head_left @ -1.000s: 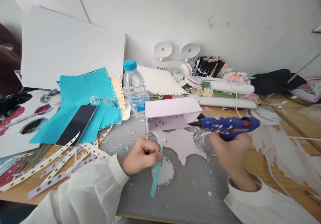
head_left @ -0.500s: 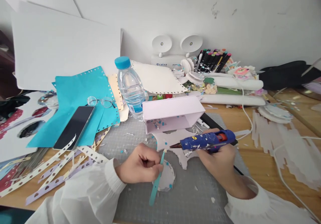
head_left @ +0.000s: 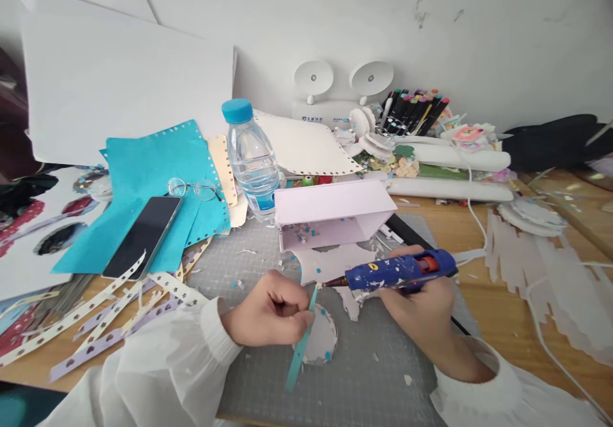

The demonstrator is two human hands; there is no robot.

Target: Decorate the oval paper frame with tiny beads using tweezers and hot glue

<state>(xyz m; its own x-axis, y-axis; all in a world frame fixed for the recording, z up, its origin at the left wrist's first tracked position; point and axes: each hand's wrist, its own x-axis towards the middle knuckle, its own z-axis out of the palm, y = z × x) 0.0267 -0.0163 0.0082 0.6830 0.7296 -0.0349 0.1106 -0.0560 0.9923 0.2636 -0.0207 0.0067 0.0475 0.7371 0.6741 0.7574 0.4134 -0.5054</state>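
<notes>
My left hand [head_left: 272, 311] pinches a pair of teal tweezers [head_left: 300, 349], their tip pointing up and away from me. A tiny pale star-like piece [head_left: 319, 285] sits at that tip. My right hand [head_left: 421, 309] is wrapped round a blue hot glue gun [head_left: 390, 272] speckled with white. Its dark nozzle meets the small piece, or comes very close to it. Under the tweezers lies a white round disc [head_left: 322, 339] with small blue bits along its rim, partly hidden by my left hand. An irregular white cut-out sheet [head_left: 325, 261] lies behind the nozzle.
On the grey cutting mat [head_left: 373, 376] stands a pale lilac open box [head_left: 335, 207] with small bits inside. Left of it are a water bottle [head_left: 253, 165], a phone [head_left: 143, 235], glasses [head_left: 194, 189] and punched paper strips [head_left: 96, 318]. A white cord [head_left: 474, 210] runs at the right.
The glue gun's nozzle has closed the small gap to the piece at the tweezers' tip. Both hands keep their grips. The whole view has shifted slightly.
</notes>
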